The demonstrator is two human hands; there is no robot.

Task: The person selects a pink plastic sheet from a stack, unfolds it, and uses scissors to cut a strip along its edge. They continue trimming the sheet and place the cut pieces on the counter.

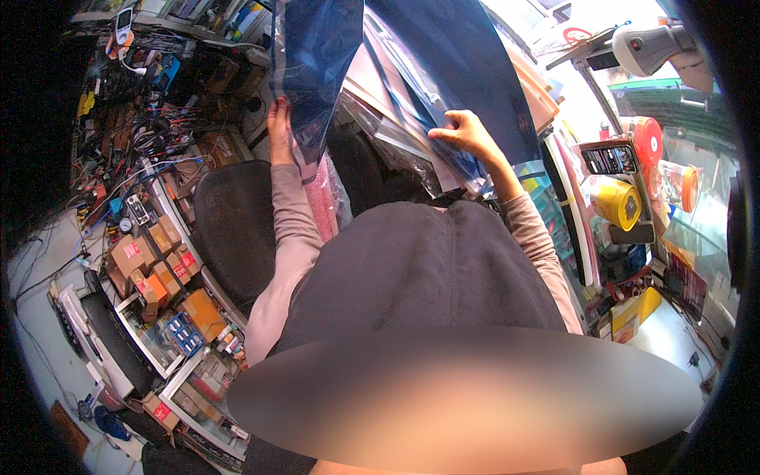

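A large, glossy dark blue plastic sheet spreads in front of me, with a second broad blue panel to its right. My left hand grips the left panel by its outer edge; the thumb is hidden. My right hand is over the right panel, its fingers curled in with thumb and forefinger close together. Whatever is between those fingertips is too small to make out. Between the panels lie pale flat sheets and crinkled clear plastic wrapping. Pink bubble wrap hangs beside my left forearm.
A black mesh chair stands at my left. Beyond it are shelves with small cardboard boxes and tangled cables and tools. On the right are a phone, a yellow tape roll, a red round container and a white scanner-like device.
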